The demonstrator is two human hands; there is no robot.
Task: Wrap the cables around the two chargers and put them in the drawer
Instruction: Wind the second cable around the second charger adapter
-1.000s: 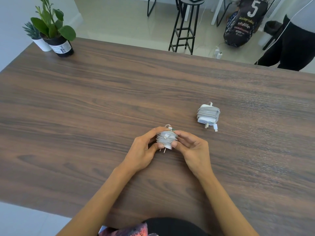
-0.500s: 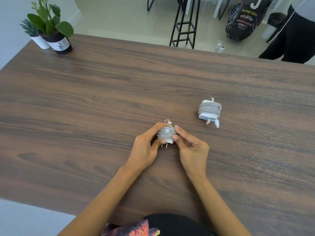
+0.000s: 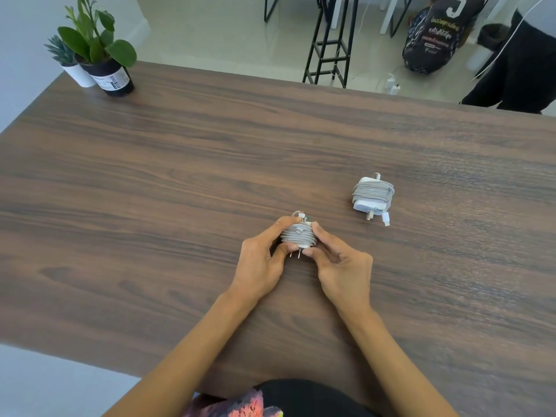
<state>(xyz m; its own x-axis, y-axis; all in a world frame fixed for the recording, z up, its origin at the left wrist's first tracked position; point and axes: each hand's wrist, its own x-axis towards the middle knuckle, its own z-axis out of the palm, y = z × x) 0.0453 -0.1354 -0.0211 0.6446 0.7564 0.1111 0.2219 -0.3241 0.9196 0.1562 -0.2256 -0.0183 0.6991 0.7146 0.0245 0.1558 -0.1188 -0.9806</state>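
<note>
A person's left hand (image 3: pixel 258 263) and right hand (image 3: pixel 340 272) grip a cable-wrapped charger (image 3: pixel 298 236) between fingertips above the wooden worktop (image 3: pixel 180 176). A second wrapped charger (image 3: pixel 372 195) lies nearby, to the right.

Upper right of the frame: a black bag (image 3: pixel 433 40) bears a large white "5" above yellow script I cannot read. Upper left: the dark pot's label (image 3: pixel 112 80) is illegible.

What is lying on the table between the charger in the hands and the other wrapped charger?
Nothing: head view shows bare table between held charger and second charger.
</note>
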